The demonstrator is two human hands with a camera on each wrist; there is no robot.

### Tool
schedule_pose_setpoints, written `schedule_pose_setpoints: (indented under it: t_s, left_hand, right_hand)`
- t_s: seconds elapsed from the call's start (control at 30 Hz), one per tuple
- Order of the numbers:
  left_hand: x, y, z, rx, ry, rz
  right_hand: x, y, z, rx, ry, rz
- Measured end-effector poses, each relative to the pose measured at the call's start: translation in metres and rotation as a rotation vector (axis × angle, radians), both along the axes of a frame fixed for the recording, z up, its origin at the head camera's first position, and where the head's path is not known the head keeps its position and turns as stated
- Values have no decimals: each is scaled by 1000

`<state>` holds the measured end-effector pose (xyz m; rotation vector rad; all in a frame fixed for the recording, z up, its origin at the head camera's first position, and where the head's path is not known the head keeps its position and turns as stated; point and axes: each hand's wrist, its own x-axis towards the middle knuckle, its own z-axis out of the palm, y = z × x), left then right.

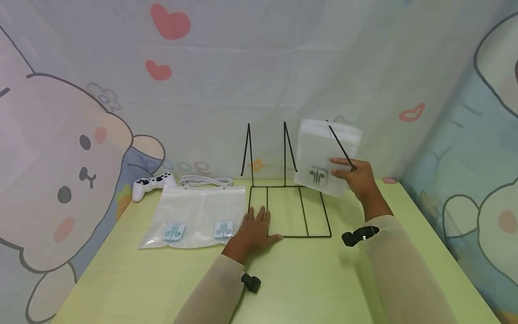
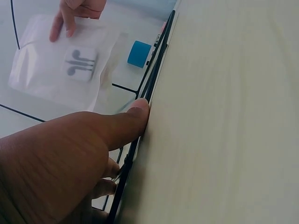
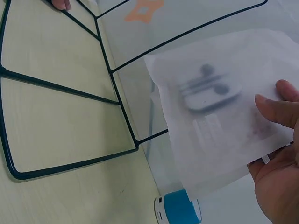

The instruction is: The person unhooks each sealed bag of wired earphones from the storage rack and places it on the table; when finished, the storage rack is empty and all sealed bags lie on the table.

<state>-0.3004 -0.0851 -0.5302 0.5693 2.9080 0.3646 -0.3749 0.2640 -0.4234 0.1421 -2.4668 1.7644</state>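
Note:
A black wire rack (image 1: pixel 311 236) stands on the table with several upright prongs. My left hand (image 1: pixel 255 234) rests on the left front of its base, fingers spread; in the left wrist view the thumb of this hand (image 2: pixel 70 149) lies against the front bar. At the rack's right, my right hand (image 1: pixel 360 180) holds a frosted bag (image 1: pixel 319 148) by its right side. One prong slants down in front of the bag to that hand. Through the bag (image 3: pixel 215 158) in the right wrist view shows an earphone case (image 3: pixel 210 95), with the thumb of my right hand (image 3: pixel 280 177) over the near face.
Left of the rack lies a large clear bag (image 1: pixel 198 202) with two earphone cases (image 1: pixel 174 231). Behind it are a white game controller (image 1: pixel 141 186) and a coiled white cable (image 1: pixel 205 181). A blue cylinder (image 2: pixel 139 54) sits beyond the rack in the left wrist view.

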Motion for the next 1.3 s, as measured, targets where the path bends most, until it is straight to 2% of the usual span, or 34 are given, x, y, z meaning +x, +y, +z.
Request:
schedule_pose_setpoints:
  t_s: [0.17, 0.3, 0.57, 0.93, 1.1, 1.3]
  left_hand:
    - [1, 1, 2, 7, -10, -1]
    - [2, 1, 2, 10, -5, 1]
    - [2, 1, 3, 5, -2, 7]
    - [4, 1, 7, 12, -7, 9]
    - [3, 1, 5, 11, -4, 4]
    - [1, 1, 5, 9, 2, -1]
  right_hand:
    - [-1, 1, -2, -41, -7, -7]
    - [0, 2, -3, -36, -1, -13]
    - [12, 3, -3, -9, 55, -31]
    - [28, 5, -9, -58, 46, -45]
    - [35, 8, -11, -39, 53, -41]
    - [44, 15, -4, 18, 61, -13]
